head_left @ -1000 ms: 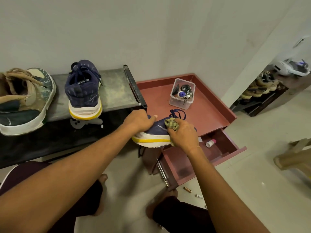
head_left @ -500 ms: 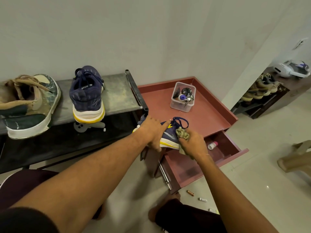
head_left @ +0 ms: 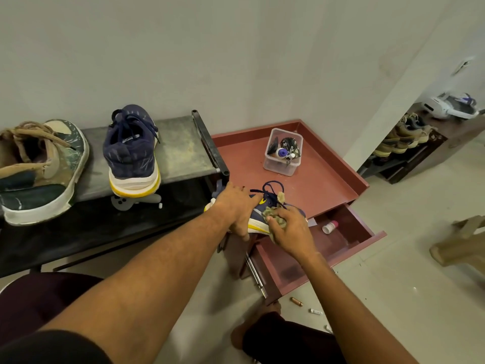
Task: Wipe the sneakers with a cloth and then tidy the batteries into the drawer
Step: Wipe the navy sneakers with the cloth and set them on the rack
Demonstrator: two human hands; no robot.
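A navy sneaker (head_left: pixel 258 214) with a white and yellow sole lies on the front left corner of the red cabinet top (head_left: pixel 325 179). My left hand (head_left: pixel 236 206) grips it over the heel and side. My right hand (head_left: pixel 287 228) holds a crumpled olive cloth (head_left: pixel 271 214) against the sneaker's side near the laces. Its twin navy sneaker (head_left: pixel 131 151) stands on the grey shelf (head_left: pixel 181 148). The red drawer (head_left: pixel 351 240) below is pulled open. Batteries (head_left: pixel 296 302) lie on the floor by my foot.
A worn green and tan sneaker (head_left: pixel 39 169) sits at the shelf's left. A clear tub (head_left: pixel 282 153) of small items stands on the cabinet top. A small white bottle (head_left: pixel 329 227) lies in the drawer. A shoe rack (head_left: pixel 404 143) and beige stool (head_left: pixel 462 240) stand right.
My left hand slid from the heel further along the sneaker's side. My right hand moved the cloth lower over the sneaker's side. The camera tilted down slightly.
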